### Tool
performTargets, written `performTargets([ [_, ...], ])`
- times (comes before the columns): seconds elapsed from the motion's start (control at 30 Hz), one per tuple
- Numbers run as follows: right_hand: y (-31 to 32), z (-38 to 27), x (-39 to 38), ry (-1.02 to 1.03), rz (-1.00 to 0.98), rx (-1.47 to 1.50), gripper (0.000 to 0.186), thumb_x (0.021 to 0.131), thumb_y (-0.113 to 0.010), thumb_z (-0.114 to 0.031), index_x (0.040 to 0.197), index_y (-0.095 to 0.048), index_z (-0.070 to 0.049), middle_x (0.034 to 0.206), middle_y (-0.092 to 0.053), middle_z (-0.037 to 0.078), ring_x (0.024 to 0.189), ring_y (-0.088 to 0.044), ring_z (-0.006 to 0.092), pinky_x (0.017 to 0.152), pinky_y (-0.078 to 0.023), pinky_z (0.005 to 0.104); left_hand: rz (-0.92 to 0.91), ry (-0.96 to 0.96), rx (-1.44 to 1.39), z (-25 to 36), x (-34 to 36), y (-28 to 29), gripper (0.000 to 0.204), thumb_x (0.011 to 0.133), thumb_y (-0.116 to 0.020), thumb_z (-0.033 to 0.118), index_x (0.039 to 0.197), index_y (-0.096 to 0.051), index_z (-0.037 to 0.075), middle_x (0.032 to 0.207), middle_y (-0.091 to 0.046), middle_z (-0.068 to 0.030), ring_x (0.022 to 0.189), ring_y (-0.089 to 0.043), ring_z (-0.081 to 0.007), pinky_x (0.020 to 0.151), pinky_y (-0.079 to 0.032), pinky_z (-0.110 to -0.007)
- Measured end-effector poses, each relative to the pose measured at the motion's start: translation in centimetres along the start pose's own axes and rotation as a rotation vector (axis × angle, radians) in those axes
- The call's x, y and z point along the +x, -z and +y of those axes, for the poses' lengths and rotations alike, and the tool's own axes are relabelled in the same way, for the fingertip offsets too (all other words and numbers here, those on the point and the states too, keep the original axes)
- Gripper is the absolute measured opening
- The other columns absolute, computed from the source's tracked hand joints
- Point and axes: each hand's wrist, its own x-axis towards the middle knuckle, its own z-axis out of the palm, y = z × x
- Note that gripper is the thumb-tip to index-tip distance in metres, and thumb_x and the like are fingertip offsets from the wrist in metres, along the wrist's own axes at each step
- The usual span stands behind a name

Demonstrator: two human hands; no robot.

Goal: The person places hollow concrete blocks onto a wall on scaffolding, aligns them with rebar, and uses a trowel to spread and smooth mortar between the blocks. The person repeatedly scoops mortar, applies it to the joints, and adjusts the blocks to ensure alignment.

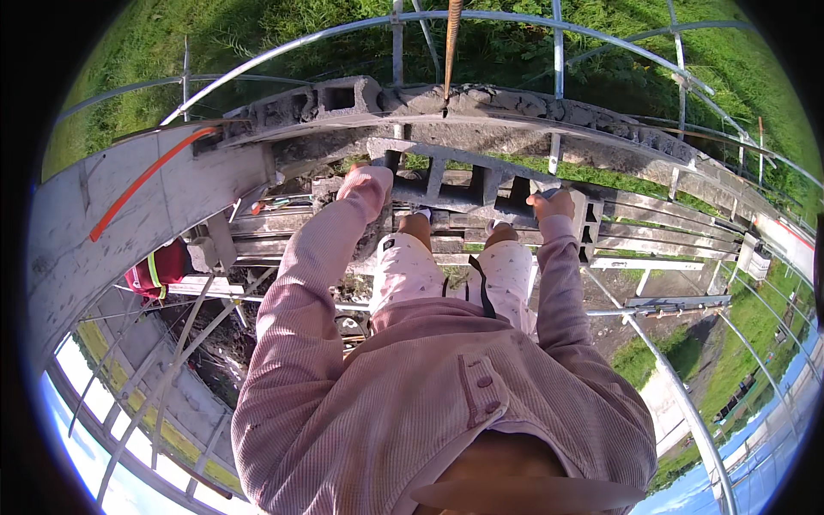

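Note:
A grey hollow concrete block (459,190) spans the space between my hands, over my feet. My left hand (360,176) grips its left end, partly hidden by my pink sleeve cuff. My right hand (549,202) is closed on its right end, beside another grey block (590,225) on the planks. Just beyond the held block runs a block wall top (481,105) with rough mortar, with a rusty rebar (453,47) rising from it.
Scaffold planks (669,233) lie underfoot, with gaps showing ground. Steel tubes (558,60) frame the platform. At left are a concrete wall (86,206) with an orange strip (137,193) and a red bag (159,273). A white container (755,257) sits at right.

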Motion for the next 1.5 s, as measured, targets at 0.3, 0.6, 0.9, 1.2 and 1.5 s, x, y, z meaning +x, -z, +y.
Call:
performTargets([
  [0.3,4.2,-6.1,0.9,0.104,0.022,-0.031,0.047,0.064,-0.082,-0.038,0.083,-0.073,0.004,0.092,-0.071,0.025,0.09,-0.07,0.0382,0.082,-0.054,0.0434,0.183,-0.026,0.178,-1.7,0.4,2.2,0.024,0.076,-0.067,0.004,0.098,-0.075,0.008,0.096,-0.065,-0.0134,0.096,-0.066,-0.028,0.087,-0.049,-0.033],
  [0.6,19.2,-9.5,-8.8,0.605,0.394,0.06,0.045,0.062,-0.076,-0.037,0.055,-0.061,0.005,0.059,-0.061,0.024,0.062,-0.064,0.0408,0.063,-0.051,0.0447,0.53,0.182,-0.255,-3.1,-26.4,10.7,0.042,0.065,-0.072,0.0,0.103,-0.077,0.017,0.108,-0.055,-0.0142,0.112,-0.058,-0.0315,0.1,-0.04,-0.03],
  [0.9,35.8,-15.1,-14.8,1.179,0.757,-0.033,0.014,0.074,-0.074,-0.02,0.08,-0.072,-0.007,0.053,-0.05,0.012,0.048,-0.047,0.0259,0.052,-0.04,0.0364,0.751,0.153,-0.173,-0.9,-34.6,21.5,0.051,0.061,-0.075,-0.002,0.106,-0.078,0.022,0.114,-0.051,-0.0147,0.119,-0.055,-0.0335,0.106,-0.036,-0.029],
  [1.2,33.0,-23.9,-0.4,0.813,0.317,0.123,0.045,0.057,-0.078,-0.036,0.062,-0.064,0.007,0.052,-0.053,0.009,0.054,-0.053,0.0192,0.053,-0.04,0.034,0.552,0.055,0.079,-1.0,-20.6,28.7,0.048,0.062,-0.075,0.0,0.106,-0.078,0.021,0.113,-0.053,-0.015,0.117,-0.056,-0.0337,0.104,-0.038,-0.031],
  [1.5,15.4,-21.3,11.5,0.435,0.17,0.043,0.048,0.055,-0.078,-0.042,0.073,-0.072,0.001,0.08,-0.07,0.022,0.08,-0.07,0.0348,0.076,-0.053,0.0396,0.274,0.068,0.105,-1.0,1.0,23.2,0.045,0.064,-0.074,0.002,0.106,-0.077,0.02,0.112,-0.055,-0.0153,0.115,-0.057,-0.0339,0.102,-0.04,-0.032],
])
